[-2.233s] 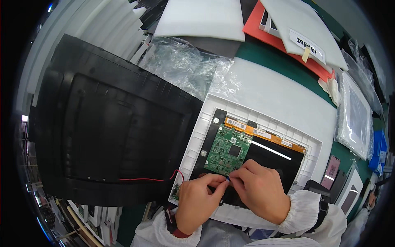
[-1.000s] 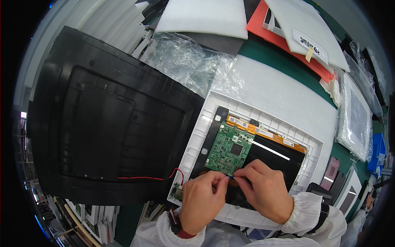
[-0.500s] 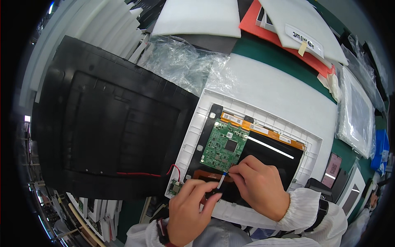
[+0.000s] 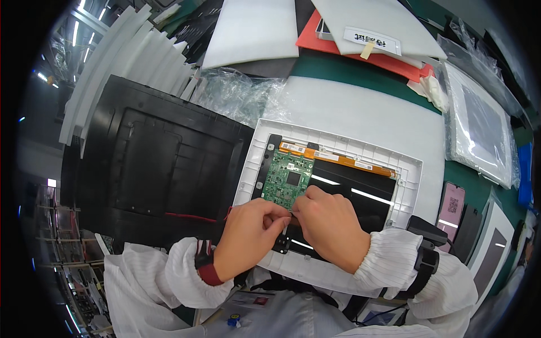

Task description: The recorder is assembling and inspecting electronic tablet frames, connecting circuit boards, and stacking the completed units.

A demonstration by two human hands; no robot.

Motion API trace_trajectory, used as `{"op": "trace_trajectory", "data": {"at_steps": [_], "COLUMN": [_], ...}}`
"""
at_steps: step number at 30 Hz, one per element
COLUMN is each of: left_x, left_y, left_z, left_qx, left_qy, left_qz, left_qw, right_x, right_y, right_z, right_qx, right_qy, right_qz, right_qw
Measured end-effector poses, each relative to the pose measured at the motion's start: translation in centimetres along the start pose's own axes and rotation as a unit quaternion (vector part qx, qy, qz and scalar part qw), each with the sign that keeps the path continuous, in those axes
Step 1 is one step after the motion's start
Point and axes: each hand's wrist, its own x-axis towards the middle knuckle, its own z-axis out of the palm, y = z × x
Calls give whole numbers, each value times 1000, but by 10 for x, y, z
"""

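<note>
A green circuit board (image 4: 276, 183) lies on the black back of a display panel (image 4: 355, 191) inside a white plastic frame (image 4: 416, 188). My left hand (image 4: 245, 236) has thumb and index finger pinched at the board's near edge. Against those fingertips press the bent fingers of my right hand (image 4: 329, 225). The white flat ribbon cable with a blue end, visible there earlier, is now covered by my fingers. An orange flex strip (image 4: 338, 159) runs along the panel's far side. From near my left hand a red wire (image 4: 189, 216) stretches over a black cover (image 4: 152, 158).
White foam (image 4: 366, 107) lies under and behind the frame. A crumpled clear plastic bag (image 4: 234, 93) sits behind the black cover. To the right are a bagged white panel (image 4: 479, 129) and a pink phone (image 4: 451, 205). Red foam (image 4: 307, 36) is at the back.
My left hand has moved up to the board's edge and meets my right fingertips, hiding the ribbon cable. The view has shifted, with the frame now lower and further left in it.
</note>
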Motion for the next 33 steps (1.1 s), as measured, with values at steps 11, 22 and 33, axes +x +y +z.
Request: {"op": "trace_trajectory", "data": {"at_steps": [11,22,33], "left_x": [9,9,10], "left_y": [-2,2,-1], "left_z": [-5,8,9], "left_qx": [-112,-123,-156], "left_qy": [-70,-32,-55], "left_qz": [-180,-213,-225], "left_qw": [975,969,960], "right_x": [2,2,2], "right_y": [-1,-1,-1], "right_z": [-2,0,-3], "right_qx": [-2,8,-1], "right_qy": [-11,15,-4], "right_qz": [4,11,10], "right_qw": [1000,1000,1000]}}
